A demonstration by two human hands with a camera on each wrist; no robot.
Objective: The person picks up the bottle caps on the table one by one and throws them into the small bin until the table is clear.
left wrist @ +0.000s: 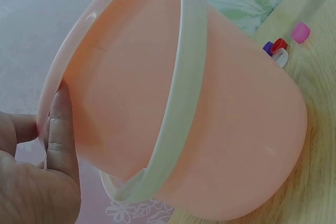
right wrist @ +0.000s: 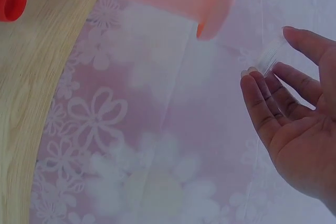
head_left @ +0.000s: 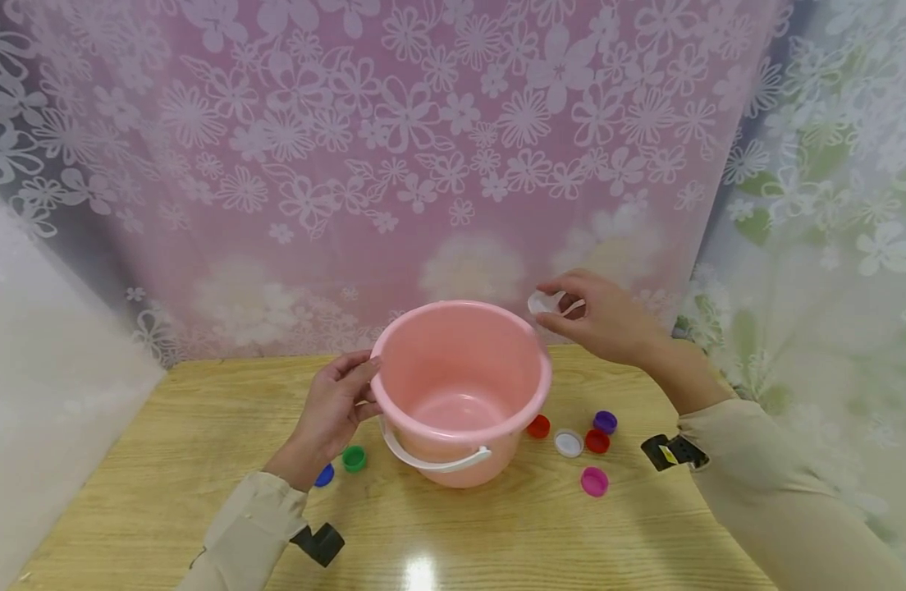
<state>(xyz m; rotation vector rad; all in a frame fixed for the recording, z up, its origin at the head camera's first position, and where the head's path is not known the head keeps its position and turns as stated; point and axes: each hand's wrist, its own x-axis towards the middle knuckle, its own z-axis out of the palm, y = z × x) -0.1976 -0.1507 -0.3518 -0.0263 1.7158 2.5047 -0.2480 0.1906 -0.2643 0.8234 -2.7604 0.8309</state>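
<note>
A pink plastic bucket (head_left: 460,451) with a white handle (head_left: 441,465) stands on the wooden table. My left hand (head_left: 333,406) grips its rim on the left side, thumb over the edge and fingers underneath, as the left wrist view shows from close by. Beyond the rim on the right, my right hand (head_left: 604,318) is raised in the air. Between thumb and fingers it pinches a whitish bottle cap (right wrist: 270,59) with a ridged edge. Inside, the bucket's visible floor is bare pink plastic.
Right of the bucket lie red caps (head_left: 597,441), a white cap (head_left: 569,443), a purple cap (head_left: 605,422) and a magenta cap (head_left: 594,482). Left of it are a green cap (head_left: 354,458) and a blue cap (head_left: 324,475). A flowered curtain (head_left: 350,180) hangs behind the table.
</note>
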